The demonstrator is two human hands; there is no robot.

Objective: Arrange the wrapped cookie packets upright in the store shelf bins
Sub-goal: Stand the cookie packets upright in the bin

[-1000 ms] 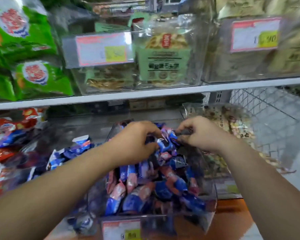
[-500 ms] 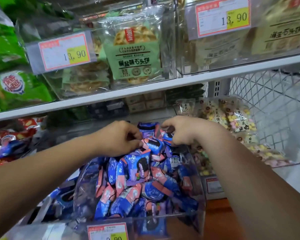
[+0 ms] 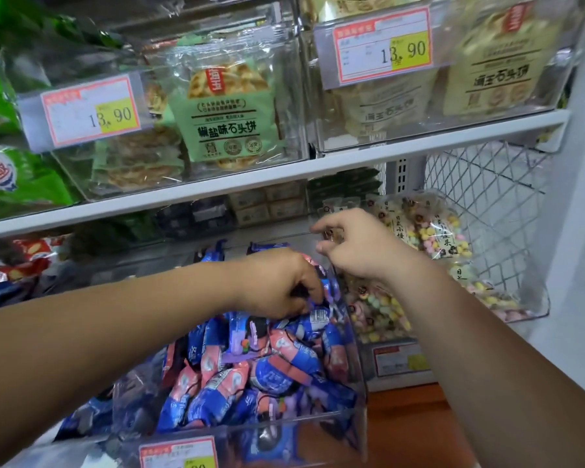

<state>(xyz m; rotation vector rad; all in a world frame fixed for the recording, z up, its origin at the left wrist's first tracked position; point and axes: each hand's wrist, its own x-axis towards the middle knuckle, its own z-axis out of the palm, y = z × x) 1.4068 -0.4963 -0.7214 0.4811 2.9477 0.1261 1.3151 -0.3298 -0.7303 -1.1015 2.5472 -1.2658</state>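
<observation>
- The clear bin [image 3: 358,383] sits on the lower shelf, heaped with blue and pink cookie packets [image 3: 250,366]; most lie tilted or flat across one another, and few stand upright
- The left hand [image 3: 281,285] reaches in over the back of the bin, knuckles up; its fingers curl down into the pile and grip a blue packet [image 3: 326,288] at the top of the heap
- The right hand [image 3: 362,248] hovers at the bin's rear right corner, fingers curled and forefinger near the thumb; nothing shows between them, and I cannot tell whether they pinch the bin's rim or hold nothing
- A price tag [image 3: 178,452] is fixed to the bin's front wall; its lower part is cut off by the frame
- Just right of the bin lie bags of pastel puffs [image 3: 436,238]; beyond them, a wire mesh panel [image 3: 487,204]
- Above the bin runs a white shelf board [image 3: 284,177]; over it stands a green biscuit bag [image 3: 223,113], upright
</observation>
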